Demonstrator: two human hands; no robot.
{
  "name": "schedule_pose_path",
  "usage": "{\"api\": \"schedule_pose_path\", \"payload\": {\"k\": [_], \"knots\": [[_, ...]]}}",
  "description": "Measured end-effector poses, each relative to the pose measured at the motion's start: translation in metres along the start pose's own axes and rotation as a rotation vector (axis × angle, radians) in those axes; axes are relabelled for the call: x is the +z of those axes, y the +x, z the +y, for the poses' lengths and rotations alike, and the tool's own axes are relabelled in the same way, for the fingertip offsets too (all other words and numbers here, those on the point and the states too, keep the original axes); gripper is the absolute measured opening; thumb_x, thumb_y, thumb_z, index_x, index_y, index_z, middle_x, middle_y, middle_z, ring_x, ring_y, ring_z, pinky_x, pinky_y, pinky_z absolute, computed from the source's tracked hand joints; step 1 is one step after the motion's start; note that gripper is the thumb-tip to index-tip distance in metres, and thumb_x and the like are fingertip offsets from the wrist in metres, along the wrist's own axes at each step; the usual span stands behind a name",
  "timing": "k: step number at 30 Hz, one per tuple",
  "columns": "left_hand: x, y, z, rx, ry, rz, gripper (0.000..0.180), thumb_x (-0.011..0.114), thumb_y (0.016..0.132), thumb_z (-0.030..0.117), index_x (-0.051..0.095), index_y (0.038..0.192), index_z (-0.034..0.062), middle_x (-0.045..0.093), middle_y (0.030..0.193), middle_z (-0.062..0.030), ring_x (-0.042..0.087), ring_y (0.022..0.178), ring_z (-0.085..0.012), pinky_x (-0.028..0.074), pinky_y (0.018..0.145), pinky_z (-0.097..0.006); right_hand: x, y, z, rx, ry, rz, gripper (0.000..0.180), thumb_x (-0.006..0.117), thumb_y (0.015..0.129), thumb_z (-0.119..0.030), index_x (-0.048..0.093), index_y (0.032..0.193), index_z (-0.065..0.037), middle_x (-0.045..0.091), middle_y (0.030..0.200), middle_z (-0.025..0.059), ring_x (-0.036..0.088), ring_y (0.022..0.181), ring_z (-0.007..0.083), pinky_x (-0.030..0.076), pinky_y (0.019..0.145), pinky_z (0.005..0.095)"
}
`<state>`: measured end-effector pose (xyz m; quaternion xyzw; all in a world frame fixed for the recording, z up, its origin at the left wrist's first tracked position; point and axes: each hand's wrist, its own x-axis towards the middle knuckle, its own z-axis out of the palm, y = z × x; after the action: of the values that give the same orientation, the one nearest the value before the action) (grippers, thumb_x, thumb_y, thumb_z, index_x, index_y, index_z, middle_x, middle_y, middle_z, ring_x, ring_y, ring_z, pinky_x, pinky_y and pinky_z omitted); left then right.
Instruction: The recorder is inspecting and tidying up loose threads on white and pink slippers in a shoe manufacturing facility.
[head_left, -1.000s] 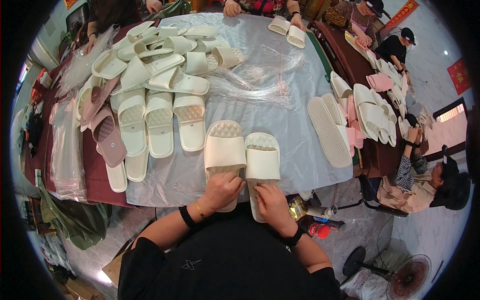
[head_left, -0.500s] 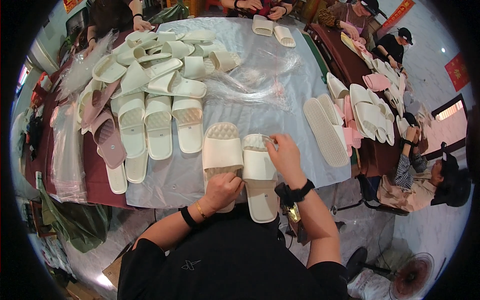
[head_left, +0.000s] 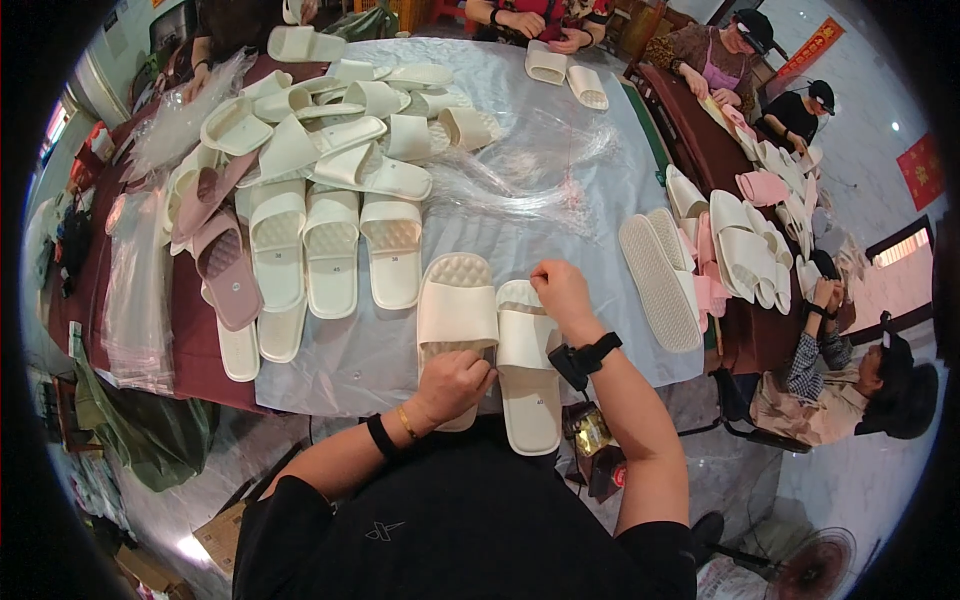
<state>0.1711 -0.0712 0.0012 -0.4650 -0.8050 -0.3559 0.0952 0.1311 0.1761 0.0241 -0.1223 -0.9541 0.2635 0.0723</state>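
Two cream slide slippers with quilted footbeds lie side by side before me at the table's near edge: the left slipper (head_left: 457, 310) and the right slipper (head_left: 530, 405). My left hand (head_left: 455, 385) rests on the left slipper just below its strap, fingertips pressed together. Beside the far end of the right slipper is my right hand (head_left: 563, 295), its fingers curled in against the rim. Anything small pinched in either hand is hidden.
A heap of cream slippers (head_left: 345, 165) covers the left side, with a mauve slipper (head_left: 228, 275) among them. Clear plastic bags (head_left: 515, 190) lie mid-table and at left. More slippers (head_left: 745, 245) stand right. Co-workers sit around; a fan (head_left: 815, 565) is at lower right.
My right fingers have curled in at the right slipper's far end; my left hand stays on the left slipper. At the far left a co-worker's cream slipper has come into view. The view has shifted slightly.
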Motion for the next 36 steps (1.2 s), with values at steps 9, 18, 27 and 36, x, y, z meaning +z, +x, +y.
{"api": "schedule_pose_path", "payload": {"k": [9, 18, 27, 36], "knots": [[0.0, 0.002, 0.001, -0.005, 0.0, -0.031, 0.018, 0.073, 0.076, 0.018, 0.059, 0.071, 0.0077, 0.055, 0.069, -0.0075, 0.059, 0.062, -0.0252, 0.047, 0.056, -0.037, -0.024, -0.006, 0.005, 0.046, 0.034, 0.041, 0.021, 0.066, 0.083, -0.02, 0.069, 0.089, 0.0, 0.069, 0.082, 0.0171, 0.067, 0.075, 0.0306, 0.051, 0.068, 0.0385], [0.001, 0.001, 0.0, 0.001, -0.011, -0.018, 0.017, 0.074, 0.075, 0.016, 0.06, 0.072, 0.0079, 0.056, 0.071, -0.0068, 0.059, 0.063, -0.0245, 0.048, 0.057, -0.036, -0.029, -0.012, 0.003, 0.136, -0.001, 0.017, 0.027, 0.067, 0.083, -0.027, 0.066, 0.09, -0.001, 0.069, 0.084, 0.0177, 0.066, 0.08, 0.0358, 0.051, 0.071, 0.0445], [0.002, 0.003, 0.003, 0.017, 0.003, -0.032, 0.016, 0.073, 0.076, 0.017, 0.06, 0.071, 0.0077, 0.056, 0.07, -0.0071, 0.059, 0.063, -0.0241, 0.048, 0.056, -0.036, -0.032, -0.023, 0.014, 0.187, -0.041, -0.037, 0.026, 0.065, 0.083, -0.027, 0.066, 0.086, -0.001, 0.068, 0.083, 0.0188, 0.066, 0.081, 0.0371, 0.051, 0.072, 0.0455], [0.004, 0.004, 0.004, 0.022, -0.025, -0.018, 0.016, 0.073, 0.075, 0.016, 0.061, 0.071, 0.007, 0.055, 0.069, -0.0075, 0.059, 0.062, -0.0239, 0.048, 0.057, -0.036, -0.035, -0.027, 0.018, 0.24, -0.025, -0.022, 0.029, 0.064, 0.084, -0.029, 0.067, 0.088, 0.0, 0.069, 0.085, 0.02, 0.066, 0.082, 0.0381, 0.051, 0.072, 0.0451]]}}
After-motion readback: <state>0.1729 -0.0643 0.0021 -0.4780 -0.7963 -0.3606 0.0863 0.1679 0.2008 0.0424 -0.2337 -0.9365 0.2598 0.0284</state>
